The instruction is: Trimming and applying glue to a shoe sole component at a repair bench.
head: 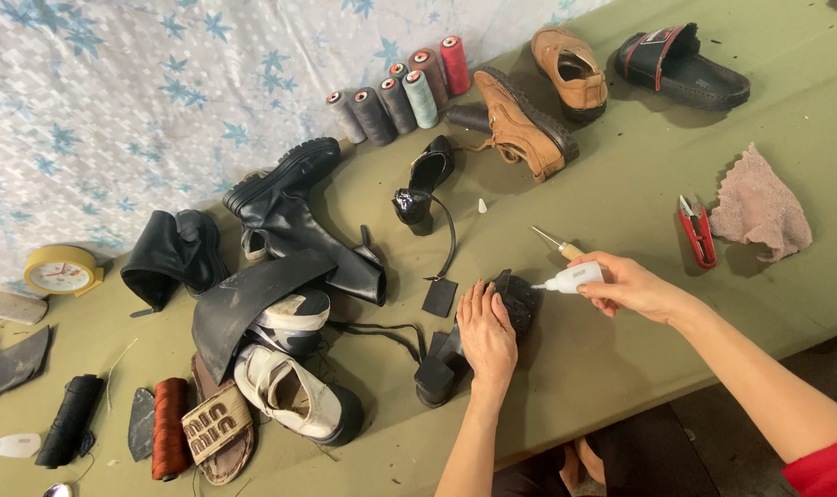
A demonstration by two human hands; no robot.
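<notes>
- Left hand (486,336), nearest me, lies flat with fingers together, pressing the black heeled shoe (478,336) onto the green table (621,202) near its front edge.
- Right hand (626,285) pinches a small white glue bottle (570,278), nozzle at the shoe.
- I judge the shoe light, with a stiff heel and a soft upper; best held at the heel block.

On the green table (621,212), a row of thread spools (400,92) is seen at 12 o'clock. Two tan shoes (538,101) and a black slide sandal (681,66) are placed at 1 o'clock. Red snips (697,235) lie just beside a pink cloth (759,204) at 3 o'clock. Black boots (290,212) are piled at 9 o'clock, with a yellow clock (61,270) beyond. A white sneaker (294,396) and brown sandal (218,428) are noted at 7 o'clock.
</notes>
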